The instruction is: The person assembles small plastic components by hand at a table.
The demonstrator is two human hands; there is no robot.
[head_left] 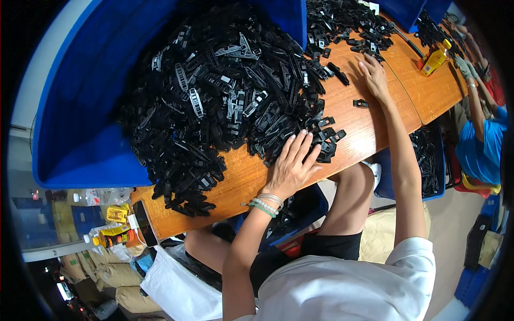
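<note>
A large heap of small black plastic parts [230, 91] spreads over the wooden table [235, 166]. My left hand [292, 167] lies at the heap's near right edge, fingers stretched out over several parts. Bracelets circle its wrist. Farther right, my right hand [373, 77] rests on the table with fingers apart, its fingertips close to a second spread of black parts [369, 43]. Nothing shows in its grasp. A lone black piece [360, 103] sits on the wood between my hands. What is under my left palm is hidden.
A big blue bin [80, 112] tips its opening toward the heap. Blue crates with black parts [428, 166] stand below the table. Yellow-labelled bottle [435, 58] lies at the far right, near a co-worker's gloved hands [465, 68]. A phone [143, 222] lies at the left corner.
</note>
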